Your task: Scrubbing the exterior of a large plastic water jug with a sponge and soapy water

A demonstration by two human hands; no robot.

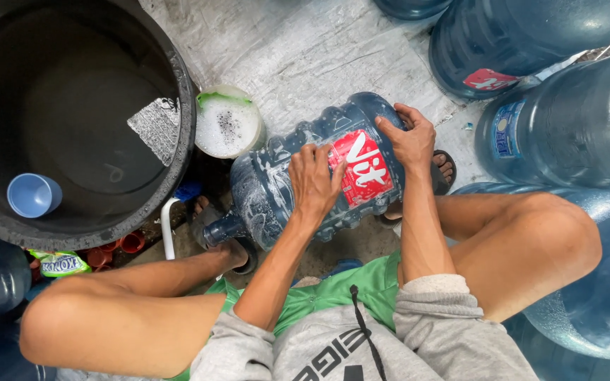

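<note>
Suds streak the big blue water jug lying on its side between the person's knees, neck pointing toward the black tub and base toward the far jugs, so the washing looks partly done: foam covers the shoulder and the middle, while the far end and the red label still look mostly bare, and no rinsing shows yet. The left hand lies flat on top of the jug, fingers spread and pressed against the wet plastic beside the label; whether a cloth or sponge sits under the palm cannot be told. The right hand cups the far rim of the base, fingers curled over the edge, steadying it. Just beyond the jug stands a small white bucket full of soapy water with a green rim, touching or nearly touching the jug's shoulder. To the left sits a large black tub holding dark water, with a light blue cup floating or resting inside near its wall. More blue jugs crowd the right side and another sits at the lower left, leaving little room to roll the one in hand. A white pipe and a foot in a sandal lie close to the neck, and a green and yellow packet lies below the tub.
</note>
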